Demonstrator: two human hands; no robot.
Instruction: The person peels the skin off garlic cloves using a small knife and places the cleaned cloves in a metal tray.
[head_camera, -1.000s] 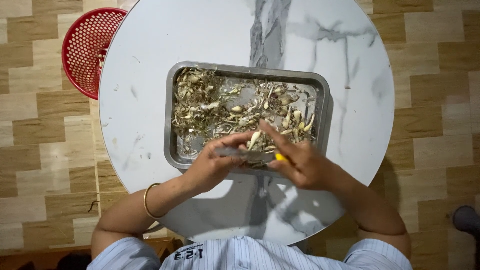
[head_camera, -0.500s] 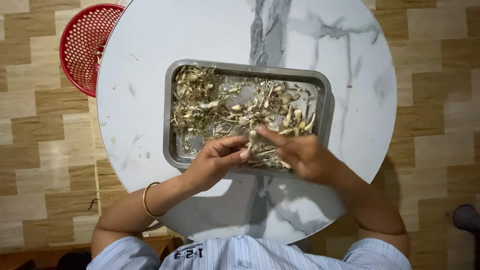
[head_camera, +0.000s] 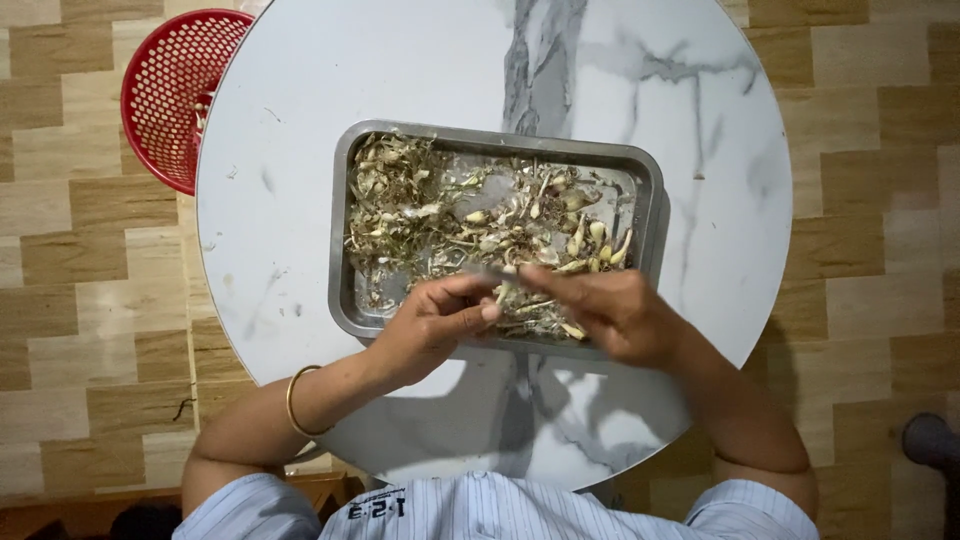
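A rectangular metal tray (head_camera: 343, 300) sits on a round white marble table (head_camera: 400, 80). It holds a heap of pale bulbs, dry roots and peelings (head_camera: 430, 215). My left hand (head_camera: 435, 325) hovers over the tray's near edge and pinches a small pale bulb (head_camera: 505, 291) at its fingertips. My right hand (head_camera: 620, 315) is right beside it, fingers closed around what looks like a small knife. Its thin grey blade (head_camera: 492, 271) points left over the bulb. A gold bangle (head_camera: 293, 400) circles my left wrist.
A red perforated plastic basket (head_camera: 170, 95) stands on the tiled floor, partly under the table's left rim. Brown and beige floor tiles surround the table. A dark object (head_camera: 932, 442) shows at the lower right edge.
My hands have stayed together over the tray's near edge, with the fingers working slightly. A yellow bit seen under my right hand a second ago is now hidden.
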